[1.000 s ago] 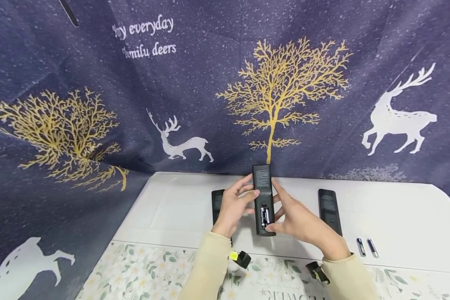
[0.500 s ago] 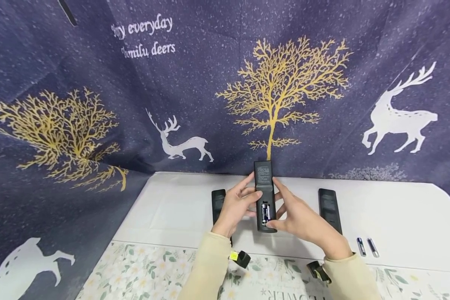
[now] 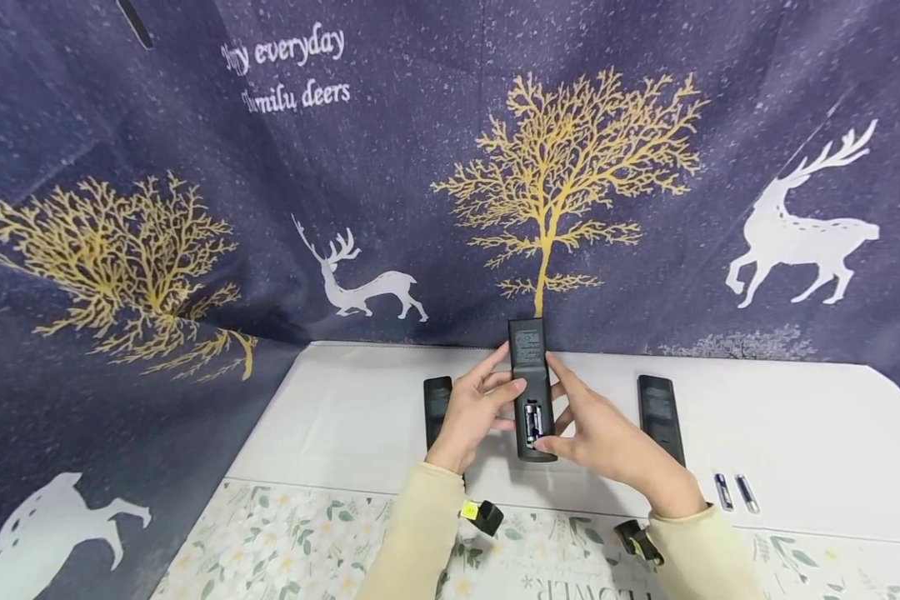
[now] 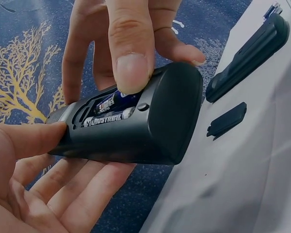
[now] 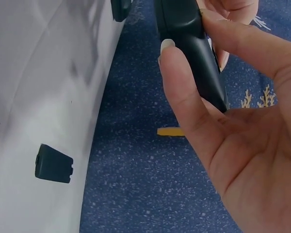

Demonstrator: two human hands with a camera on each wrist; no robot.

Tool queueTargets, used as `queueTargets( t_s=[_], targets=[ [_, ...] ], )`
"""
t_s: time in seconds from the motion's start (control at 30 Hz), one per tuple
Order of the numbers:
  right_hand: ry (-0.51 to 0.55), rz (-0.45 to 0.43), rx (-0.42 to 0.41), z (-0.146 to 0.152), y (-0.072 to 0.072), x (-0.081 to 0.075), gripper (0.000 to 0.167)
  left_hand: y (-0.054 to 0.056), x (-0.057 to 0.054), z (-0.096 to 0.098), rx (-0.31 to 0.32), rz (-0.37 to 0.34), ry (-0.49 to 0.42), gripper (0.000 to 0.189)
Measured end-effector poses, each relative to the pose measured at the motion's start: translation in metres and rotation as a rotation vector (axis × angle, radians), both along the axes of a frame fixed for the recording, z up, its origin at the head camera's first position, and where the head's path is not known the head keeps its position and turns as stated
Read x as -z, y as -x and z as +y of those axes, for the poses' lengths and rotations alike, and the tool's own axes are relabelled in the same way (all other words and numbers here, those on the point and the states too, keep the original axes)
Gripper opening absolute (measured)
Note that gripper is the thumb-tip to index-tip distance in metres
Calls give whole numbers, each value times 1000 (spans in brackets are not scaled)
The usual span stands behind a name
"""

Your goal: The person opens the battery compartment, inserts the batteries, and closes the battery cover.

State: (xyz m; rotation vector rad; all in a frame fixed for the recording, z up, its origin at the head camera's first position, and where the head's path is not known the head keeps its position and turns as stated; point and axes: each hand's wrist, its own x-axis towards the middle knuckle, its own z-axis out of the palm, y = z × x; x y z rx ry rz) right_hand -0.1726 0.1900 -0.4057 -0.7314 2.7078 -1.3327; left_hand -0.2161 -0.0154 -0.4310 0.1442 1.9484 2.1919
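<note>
A black remote control (image 3: 528,350) is held up with its back facing me and its battery compartment uncovered. Two batteries (image 4: 109,118) lie side by side in the compartment. My left hand (image 3: 471,412) grips the remote's left side, thumb on its back. From the right, my right hand (image 3: 600,437) holds the lower part; in the left wrist view its thumb (image 4: 133,68) presses on one battery. A loose battery cover (image 4: 228,120) lies on the white table, also visible as a small dark cover (image 5: 54,164) in the right wrist view.
A second remote (image 3: 435,408) lies partly behind my left hand, a third remote (image 3: 658,417) to the right. Two loose batteries (image 3: 735,493) rest near the right on the white table (image 3: 360,417). A floral cloth (image 3: 292,542) covers the front; a dark blue curtain (image 3: 390,167) hangs behind.
Both hands have raised the remote slightly, further from me and a little to the right. The right thumb stays at the compartment's lower end.
</note>
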Motion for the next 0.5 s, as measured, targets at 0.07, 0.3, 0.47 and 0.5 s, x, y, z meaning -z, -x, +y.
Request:
queueTargets(
  t_s=[0.07,0.3,0.47,0.5],
  targets=[
    [5,-12,1,0,-1,1,113,-1,1,0,-3,-6,1,61],
    [3,-31,8,0,-3,2,113,-2,4,0,7,-12,-11,62],
    [-7,-1,16,-1,-1,2,110,-1,3,0,-7,-3,-14,61],
    [-8,2,17,-1,-1,1,109,0,2,1,-9,-7,-15,61]
  ],
)
